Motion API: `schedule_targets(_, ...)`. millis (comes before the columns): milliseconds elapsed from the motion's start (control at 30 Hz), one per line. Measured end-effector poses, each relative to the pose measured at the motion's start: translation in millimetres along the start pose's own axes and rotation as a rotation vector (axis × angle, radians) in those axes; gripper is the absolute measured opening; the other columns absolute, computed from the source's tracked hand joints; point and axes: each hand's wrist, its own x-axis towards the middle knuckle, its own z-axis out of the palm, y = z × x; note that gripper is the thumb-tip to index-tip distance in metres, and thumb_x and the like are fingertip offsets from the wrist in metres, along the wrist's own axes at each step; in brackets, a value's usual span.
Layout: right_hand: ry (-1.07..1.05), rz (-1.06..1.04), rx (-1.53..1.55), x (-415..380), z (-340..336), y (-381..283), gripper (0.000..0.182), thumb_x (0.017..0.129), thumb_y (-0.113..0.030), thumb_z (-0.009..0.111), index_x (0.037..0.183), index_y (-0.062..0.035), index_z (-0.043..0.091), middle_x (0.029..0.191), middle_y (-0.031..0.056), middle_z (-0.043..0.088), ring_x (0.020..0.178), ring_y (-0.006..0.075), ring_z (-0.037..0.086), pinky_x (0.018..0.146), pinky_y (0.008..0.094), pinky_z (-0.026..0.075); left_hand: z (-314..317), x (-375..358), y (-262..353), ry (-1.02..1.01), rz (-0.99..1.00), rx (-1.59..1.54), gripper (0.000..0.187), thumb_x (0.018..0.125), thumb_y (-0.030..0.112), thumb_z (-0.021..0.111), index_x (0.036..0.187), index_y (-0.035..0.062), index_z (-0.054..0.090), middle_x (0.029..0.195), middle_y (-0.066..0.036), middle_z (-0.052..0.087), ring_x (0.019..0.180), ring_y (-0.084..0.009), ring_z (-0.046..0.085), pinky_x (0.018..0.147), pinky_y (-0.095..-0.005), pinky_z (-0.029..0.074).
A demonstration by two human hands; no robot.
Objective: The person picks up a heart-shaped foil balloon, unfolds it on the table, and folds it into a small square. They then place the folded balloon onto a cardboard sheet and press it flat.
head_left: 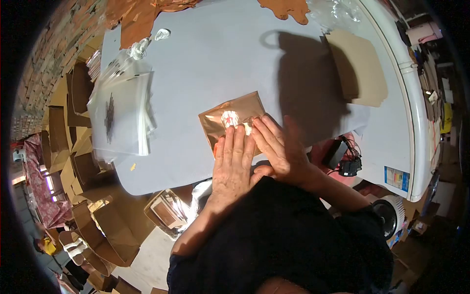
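A shiny copper-coloured foil packet or folded sheet (215,120) lies slightly turned on the pale table near its front edge. My left hand (231,159) rests flat on its lower part, fingers stretched out and close together. Beside it, my right hand (274,147) reaches in from the right with its fingers extended over the packet's right side. The two hands nearly meet at the thumbs. A small orange-red patch shows at the left edge of my left hand. What lies under the palms is hidden.
Clear plastic sleeves (125,115) are stacked on the left, with white string bundles (138,48) behind. Brown leather-like pieces (137,24) lie at the back. Cardboard sheets (367,68) sit at the right. Open cartons (110,230) stand left of the table; a black adapter (348,166) with cables is at right.
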Motion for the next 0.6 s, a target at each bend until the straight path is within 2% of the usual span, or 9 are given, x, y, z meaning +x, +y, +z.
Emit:
schedule_targets(33, -0.030, 0.023, -0.014, -1.1, 3.4, 0.2, 0.089, 0.102, -0.068, 0.039, 0.145, 0.0080, 0.056, 0.155, 0.0223, 0.052, 0.152, 0.0365, 0.040, 0.124, 0.0643, 0.019, -2.3, 1.4, 0.6, -0.012, -0.004, -0.010, 0.103, 0.090, 0.066, 0.065, 0.163, -0.0003, 0.034, 0.170, -0.028, 0.029, 0.158, -0.0458, 0.026, 0.129, -0.0577, 0.023)
schedule_targets(67, -0.067, 0.049, -0.045, -1.5, 5.4, -2.4, 0.102, 0.102, -0.076, 0.021, 0.144, 0.0097, 0.057, 0.156, 0.0236, 0.052, 0.153, 0.0366, 0.039, 0.125, 0.0650, 0.016, -6.6, 3.1, 1.6, -0.023, -0.010, -0.019, 0.101, 0.091, 0.063, 0.066, 0.162, -0.0012, 0.035, 0.169, -0.028, 0.031, 0.158, -0.0450, 0.027, 0.129, -0.0568, 0.023)
schedule_targets(200, -0.090, 0.052, -0.042, 0.0, 4.3, -3.0, 0.099, 0.100, -0.075, 0.032, 0.146, 0.0098, 0.055, 0.158, 0.0238, 0.049, 0.156, 0.0361, 0.035, 0.128, 0.0633, 0.007, -17.3, 4.7, 1.2, -0.036, -0.008, -0.125, 0.088, 0.091, 0.040, 0.070, 0.160, -0.0034, 0.037, 0.167, -0.029, 0.034, 0.159, -0.0443, 0.028, 0.130, -0.0567, 0.023)
schedule_targets(300, -0.142, 0.077, -0.015, 0.5, -0.6, -5.6, 0.096, 0.097, -0.071, 0.046, 0.149, 0.0097, 0.052, 0.162, 0.0234, 0.045, 0.158, 0.0351, 0.029, 0.130, 0.0620, -0.001, -38.8, 7.5, 1.0, -0.076, -0.020, -0.246, 0.086, 0.084, 0.021, 0.067, 0.160, -0.0042, 0.037, 0.167, -0.029, 0.033, 0.159, -0.0450, 0.027, 0.130, -0.0571, 0.020)
schedule_targets(333, -0.153, 0.085, -0.003, 1.3, -1.4, -6.0, 0.095, 0.095, -0.069, 0.051, 0.149, 0.0095, 0.051, 0.163, 0.0232, 0.043, 0.159, 0.0348, 0.028, 0.130, 0.0616, -0.002, -41.6, 7.1, 0.7, -0.051, -0.020, -0.287, 0.087, 0.079, 0.013, 0.064, 0.161, -0.0035, 0.037, 0.168, -0.027, 0.034, 0.159, -0.0425, 0.027, 0.131, -0.0553, 0.020)
schedule_targets(433, -0.150, 0.092, 0.004, -0.3, -0.3, -6.9, 0.094, 0.090, -0.061, 0.063, 0.151, 0.0091, 0.050, 0.165, 0.0229, 0.040, 0.160, 0.0344, 0.025, 0.130, 0.0613, -0.004, -56.5, 17.9, -1.1, -0.058, 0.043, -0.278, 0.085, 0.080, 0.013, 0.062, 0.161, -0.0028, 0.038, 0.168, -0.024, 0.035, 0.159, -0.0386, 0.029, 0.131, -0.0532, 0.021)
schedule_targets(467, -0.141, 0.089, 0.000, -0.6, 0.3, -7.3, 0.094, 0.088, -0.059, 0.066, 0.151, 0.0090, 0.049, 0.165, 0.0228, 0.040, 0.160, 0.0344, 0.024, 0.130, 0.0614, -0.003, -60.4, 22.3, -4.1, -0.095, 0.065, -0.228, 0.080, 0.087, 0.018, 0.062, 0.161, -0.0017, 0.039, 0.169, -0.021, 0.035, 0.159, -0.0348, 0.030, 0.131, -0.0500, 0.022)
schedule_targets(567, -0.169, 0.087, -0.097, 1.2, 0.2, -9.9, 0.093, 0.087, -0.056, 0.068, 0.151, 0.0088, 0.049, 0.165, 0.0232, 0.040, 0.160, 0.0348, 0.025, 0.130, 0.0621, -0.002, -52.7, 32.5, -13.9, -0.070, 0.104, -0.206, 0.074, 0.097, 0.028, 0.061, 0.161, -0.0015, 0.039, 0.169, -0.020, 0.035, 0.160, -0.0337, 0.029, 0.131, -0.0481, 0.021)
schedule_targets(600, -0.172, 0.086, -0.090, 1.3, -0.8, -10.0, 0.091, 0.088, -0.054, 0.068, 0.151, 0.0088, 0.049, 0.165, 0.0233, 0.040, 0.160, 0.0348, 0.026, 0.130, 0.0622, -0.002, -46.9, 32.2, -19.3, -0.094, 0.126, -0.133, 0.077, 0.102, 0.043, 0.061, 0.162, 0.0001, 0.038, 0.170, -0.018, 0.034, 0.160, -0.0323, 0.027, 0.132, -0.0464, 0.020)
